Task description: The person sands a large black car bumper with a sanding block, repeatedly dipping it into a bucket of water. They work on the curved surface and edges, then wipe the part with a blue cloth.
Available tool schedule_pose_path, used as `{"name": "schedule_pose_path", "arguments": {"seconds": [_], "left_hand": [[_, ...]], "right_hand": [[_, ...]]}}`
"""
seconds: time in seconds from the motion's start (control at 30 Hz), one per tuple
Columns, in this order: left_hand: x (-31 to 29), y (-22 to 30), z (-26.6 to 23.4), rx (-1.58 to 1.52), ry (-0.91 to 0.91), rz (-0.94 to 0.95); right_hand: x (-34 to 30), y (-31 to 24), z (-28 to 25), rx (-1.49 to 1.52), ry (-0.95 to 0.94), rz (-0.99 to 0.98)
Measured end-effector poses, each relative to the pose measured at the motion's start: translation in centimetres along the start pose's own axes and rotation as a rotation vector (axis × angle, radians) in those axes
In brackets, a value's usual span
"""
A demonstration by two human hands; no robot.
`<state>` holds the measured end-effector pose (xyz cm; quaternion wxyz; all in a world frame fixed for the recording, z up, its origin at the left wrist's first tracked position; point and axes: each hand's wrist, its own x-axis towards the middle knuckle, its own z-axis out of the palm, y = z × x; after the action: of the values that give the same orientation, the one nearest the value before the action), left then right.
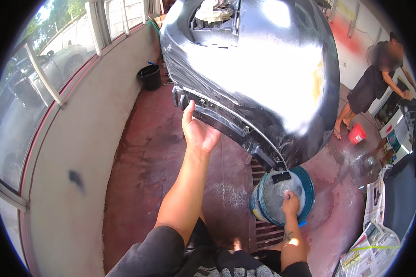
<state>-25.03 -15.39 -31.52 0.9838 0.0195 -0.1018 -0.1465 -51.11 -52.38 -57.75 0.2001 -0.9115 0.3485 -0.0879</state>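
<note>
A large black car bumper [245, 87], glossy with water and scuffed grey in patches, fills the upper middle. My left hand [199, 131] grips its lower edge from beneath, thumb up along the outer side and the fingers hidden behind. Below the bumper's near right end stands a blue bucket [310, 187] of cloudy grey water. My right hand [290, 203] is over the water inside the bucket, fingers closed; a small pale bit shows at the fingertips, too small to name. A small black rectangular piece [281, 177] shows at the bumper's end, above the bucket.
A floor grate [268, 233] runs under the bucket. To the left is a low wall [85, 161] with windows, and a black bucket [149, 76] beside it. At the right, a person [374, 78] works near a red bucket [357, 134]; newspaper-covered parts [372, 244] stand nearer.
</note>
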Motion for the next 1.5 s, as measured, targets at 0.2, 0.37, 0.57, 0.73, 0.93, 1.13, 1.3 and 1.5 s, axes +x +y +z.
{"name": "schedule_pose_path", "arguments": {"seconds": [0.2,0.37,0.57,0.73,0.93,1.13,1.3,1.5], "left_hand": [[0.6,-1.1,-0.8,0.084,-0.024,0.018],[0.8,-1.6,-1.3,0.142,-0.025,0.029],[0.8,0.1,-2.7,0.193,0.017,0.000],[0.9,-1.0,-1.6,0.166,0.007,0.022],[0.5,-1.2,-0.9,0.113,0.003,-0.028],[0.5,-0.3,-1.5,0.104,-0.030,-0.017],[0.1,-0.8,-0.3,0.017,-0.088,-0.067],[0.5,-0.4,0.4,0.026,-0.057,-0.048]], "right_hand": [[0.0,2.7,-1.4,0.980,-0.017,0.335],[-0.4,3.5,-1.0,1.175,-0.109,0.305],[-1.2,-1.1,0.8,-0.102,-0.106,0.093],[-2.3,-2.0,-2.7,-0.099,-0.033,0.075],[-2.0,-1.1,-1.9,-0.074,0.000,-0.073],[-2.3,-1.6,-0.5,-0.005,-0.153,-0.032],[-1.8,1.7,0.5,0.011,-0.126,-0.025],[-2.5,0.5,-1.8,0.283,-0.187,0.194]]}}
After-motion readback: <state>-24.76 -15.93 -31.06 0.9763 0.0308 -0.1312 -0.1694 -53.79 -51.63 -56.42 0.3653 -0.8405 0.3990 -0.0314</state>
